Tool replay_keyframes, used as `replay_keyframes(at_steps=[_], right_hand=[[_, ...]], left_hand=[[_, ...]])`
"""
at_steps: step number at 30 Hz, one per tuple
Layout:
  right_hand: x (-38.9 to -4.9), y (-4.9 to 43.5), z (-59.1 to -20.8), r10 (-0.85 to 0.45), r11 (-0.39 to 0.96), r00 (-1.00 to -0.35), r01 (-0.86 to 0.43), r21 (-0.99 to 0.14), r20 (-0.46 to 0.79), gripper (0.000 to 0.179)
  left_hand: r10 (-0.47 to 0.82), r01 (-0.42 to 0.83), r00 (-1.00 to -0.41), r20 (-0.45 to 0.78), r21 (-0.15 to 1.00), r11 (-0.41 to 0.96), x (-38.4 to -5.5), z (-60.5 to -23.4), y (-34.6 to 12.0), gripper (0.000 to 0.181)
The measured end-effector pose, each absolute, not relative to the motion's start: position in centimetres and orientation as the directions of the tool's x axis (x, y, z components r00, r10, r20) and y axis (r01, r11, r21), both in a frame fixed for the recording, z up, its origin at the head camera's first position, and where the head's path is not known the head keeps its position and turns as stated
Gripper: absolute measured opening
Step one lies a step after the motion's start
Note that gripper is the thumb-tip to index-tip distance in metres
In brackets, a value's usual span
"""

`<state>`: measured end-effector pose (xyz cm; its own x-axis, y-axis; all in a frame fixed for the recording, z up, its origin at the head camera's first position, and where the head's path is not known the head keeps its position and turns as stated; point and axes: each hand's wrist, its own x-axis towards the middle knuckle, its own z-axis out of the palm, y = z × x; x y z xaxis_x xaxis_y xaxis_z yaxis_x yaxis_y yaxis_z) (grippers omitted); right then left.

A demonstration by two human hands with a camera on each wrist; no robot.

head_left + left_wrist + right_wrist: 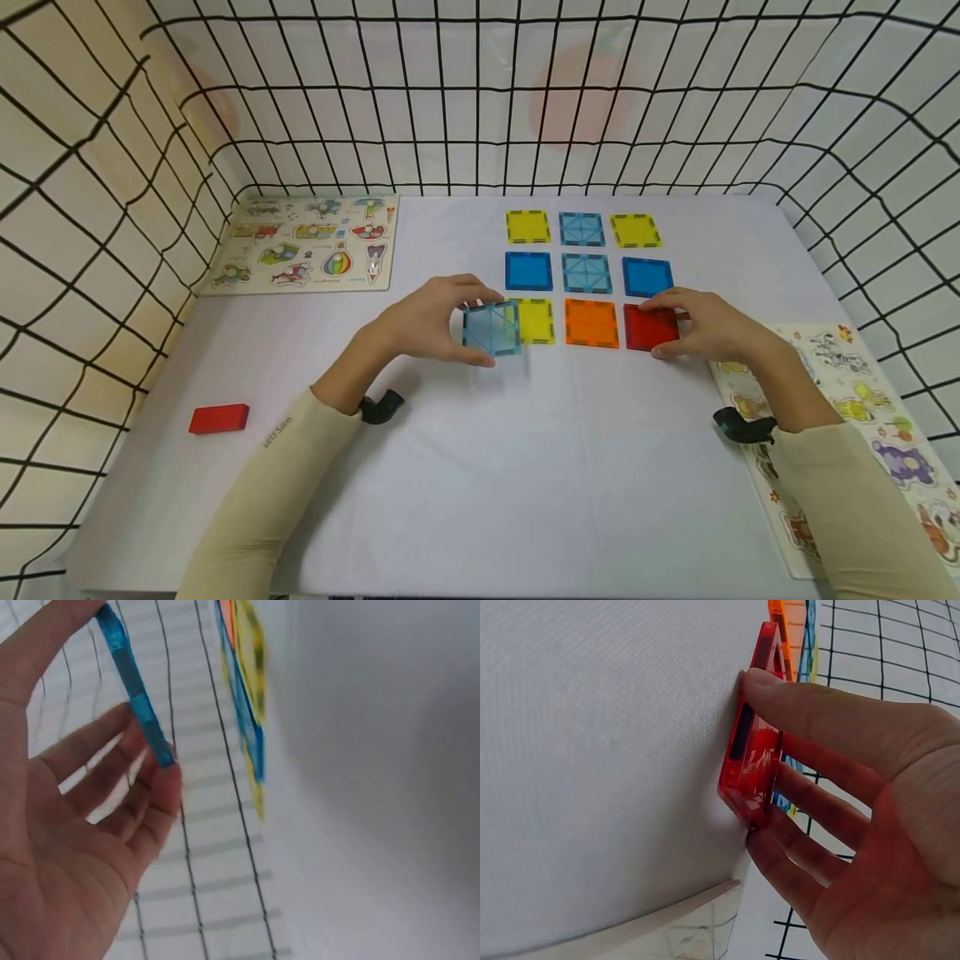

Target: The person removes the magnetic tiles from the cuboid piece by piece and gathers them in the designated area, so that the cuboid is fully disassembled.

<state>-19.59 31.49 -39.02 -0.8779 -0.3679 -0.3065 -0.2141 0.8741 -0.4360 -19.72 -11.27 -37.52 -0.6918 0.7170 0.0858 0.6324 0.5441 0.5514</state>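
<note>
Between thumb and fingertips, my left hand (431,321) pinches a clear light-blue square magnetic tile (491,328) by its edges. The left wrist view shows this tile (135,686) edge-on, raised off the table. In the head view it overlaps part of a yellow tile (537,322). My right hand (708,325) grips a red square tile (647,327) at the near right corner of the tile rows. Its thumb presses one edge of the red tile (761,761) while the fingers touch the opposite side. An orange tile (592,323) lies just left of the red one.
Beyond lie blue tiles (528,272), light-blue tiles (582,229) and yellow tiles (635,231) in rows. A vehicle puzzle board (356,283) sits back left, an animal puzzle board (862,433) under the right forearm. A red block (218,418) lies left. Black wire mesh (480,87) surrounds the table.
</note>
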Motion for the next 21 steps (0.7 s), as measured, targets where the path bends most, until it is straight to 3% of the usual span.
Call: replay_keyframes(at_steps=[12, 21], right_hand=[[-19.6, 31.4, -38.7, -0.371, 0.878, -0.873, -0.217, -0.427, -0.318, 0.074], [-19.3, 31.1, -38.3, -0.375, 0.877, -0.869, -0.22, -0.427, -0.323, 0.073]], left_hand=[[0.763, 0.669, -0.637, -0.111, 0.411, 0.619, -15.5, -38.2, -6.0, 0.084], [0.725, 0.638, -0.669, -0.162, 0.376, 0.672, -14.4, -39.5, -4.9, 0.084]])
